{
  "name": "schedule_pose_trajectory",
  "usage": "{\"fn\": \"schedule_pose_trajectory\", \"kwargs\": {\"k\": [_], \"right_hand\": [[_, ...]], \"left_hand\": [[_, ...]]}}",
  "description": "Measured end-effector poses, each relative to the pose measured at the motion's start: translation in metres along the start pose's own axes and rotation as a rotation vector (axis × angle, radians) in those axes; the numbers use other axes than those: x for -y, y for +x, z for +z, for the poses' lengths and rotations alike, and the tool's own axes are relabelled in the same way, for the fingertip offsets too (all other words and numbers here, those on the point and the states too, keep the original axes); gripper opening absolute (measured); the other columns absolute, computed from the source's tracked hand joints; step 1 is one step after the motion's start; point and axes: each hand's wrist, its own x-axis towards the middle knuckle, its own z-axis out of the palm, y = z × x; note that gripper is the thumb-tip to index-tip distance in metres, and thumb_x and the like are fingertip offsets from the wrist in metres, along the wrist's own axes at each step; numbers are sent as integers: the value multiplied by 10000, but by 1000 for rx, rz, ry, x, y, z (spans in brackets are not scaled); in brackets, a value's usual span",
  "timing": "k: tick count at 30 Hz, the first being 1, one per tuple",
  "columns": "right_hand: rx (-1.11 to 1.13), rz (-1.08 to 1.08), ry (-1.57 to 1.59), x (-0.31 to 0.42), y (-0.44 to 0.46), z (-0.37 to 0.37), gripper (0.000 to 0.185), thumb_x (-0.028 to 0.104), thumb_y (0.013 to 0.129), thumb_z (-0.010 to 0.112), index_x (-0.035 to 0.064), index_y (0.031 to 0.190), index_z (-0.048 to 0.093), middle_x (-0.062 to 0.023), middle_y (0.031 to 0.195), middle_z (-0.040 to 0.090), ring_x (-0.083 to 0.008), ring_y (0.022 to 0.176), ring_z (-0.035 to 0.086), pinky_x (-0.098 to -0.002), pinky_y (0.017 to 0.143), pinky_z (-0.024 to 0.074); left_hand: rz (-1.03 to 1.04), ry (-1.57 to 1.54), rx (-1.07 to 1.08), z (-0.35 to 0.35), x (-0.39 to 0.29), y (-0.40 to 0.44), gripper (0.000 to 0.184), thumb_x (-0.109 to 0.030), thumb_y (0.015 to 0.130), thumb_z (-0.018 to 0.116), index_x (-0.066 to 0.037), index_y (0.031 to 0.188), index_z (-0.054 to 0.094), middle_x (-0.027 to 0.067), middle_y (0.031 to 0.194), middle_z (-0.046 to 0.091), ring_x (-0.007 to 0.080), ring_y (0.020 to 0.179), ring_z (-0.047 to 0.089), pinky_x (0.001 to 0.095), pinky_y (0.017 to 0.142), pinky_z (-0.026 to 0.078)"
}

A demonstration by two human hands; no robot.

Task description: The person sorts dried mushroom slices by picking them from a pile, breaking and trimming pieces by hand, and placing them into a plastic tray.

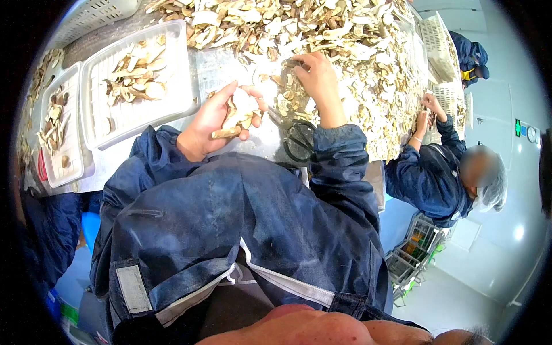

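Surroundings of a pale-walled workroom.
At the right, a co-worker [424, 181] is seen in a dark blue jacket, the hair covered by a translucent cap [499, 183]; farther back, another person [468, 54] in dark blue can be made out. Pale perforated baskets [435, 45] are set along the table's far right side. A metal rack [402, 264] is placed below the co-worker, on a pale floor [445, 302]. On the wall [497, 106], a green sign with a white cross [518, 127] is mounted beside a round dial [532, 135].

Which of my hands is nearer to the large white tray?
Left: the left hand is beside the large white tray; the right hand is farther away, over pale slices.
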Motion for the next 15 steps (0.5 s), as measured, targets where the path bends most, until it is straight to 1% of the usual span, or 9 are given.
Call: {"fn": "schedule_pose_trajectory", "kwargs": {"k": [3, 6, 7, 10, 13, 15], "right_hand": [[71, 144, 117, 6, -2, -9, 260, 186, 851, 711, 14, 1046, 721, -99, 892, 676, -242, 784, 631, -341, 704, 491], [264, 545, 779, 14, -8, -20, 251, 195, 909, 691, -20, 1038, 698, -49, 874, 674, -160, 766, 613, -301, 676, 458], [284, 527, 934, 19, -11, -25, 225, 177, 963, 635, -29, 1039, 682, -20, 885, 661, -96, 758, 574, -257, 669, 429], [391, 596, 1279, 18, -20, -25, 212, 186, 982, 592, 8, 1001, 705, 7, 838, 662, -86, 745, 545, -218, 697, 424], [348, 656, 1322, 38, -24, -30, 252, 210, 1004, 543, 16, 992, 704, 6, 850, 662, -86, 734, 527, -221, 695, 415], [373, 605, 1285, 56, -25, -35, 262, 219, 1009, 531, 23, 981, 704, 3, 855, 659, -87, 739, 527, -227, 703, 416]], "left_hand": [[-1, 14, 4, 0, 0, 0, 515, -483, 1068, 320, -59, 1198, 582, 167, 1072, 643, 247, 829, 640, 297, 458, 559], [7, 15, 8, -1, 0, 0, 518, -485, 1068, 319, -60, 1202, 581, 170, 1075, 644, 250, 829, 644, 297, 459, 560], [17, 19, 10, -1, 0, 1, 519, -486, 1068, 318, -59, 1205, 580, 171, 1075, 644, 251, 830, 645, 297, 461, 562], [32, 27, 14, -2, 1, 2, 527, -488, 1068, 316, -55, 1222, 573, 172, 1075, 644, 253, 835, 647, 302, 468, 569], [33, 29, 4, -1, 0, 1, 536, -489, 1068, 315, -49, 1247, 563, 172, 1077, 643, 255, 841, 649, 308, 476, 577], [35, 18, 4, 1, -1, 0, 528, -475, 1071, 317, -40, 1247, 561, 169, 1075, 648, 250, 846, 659, 304, 490, 582]]}}
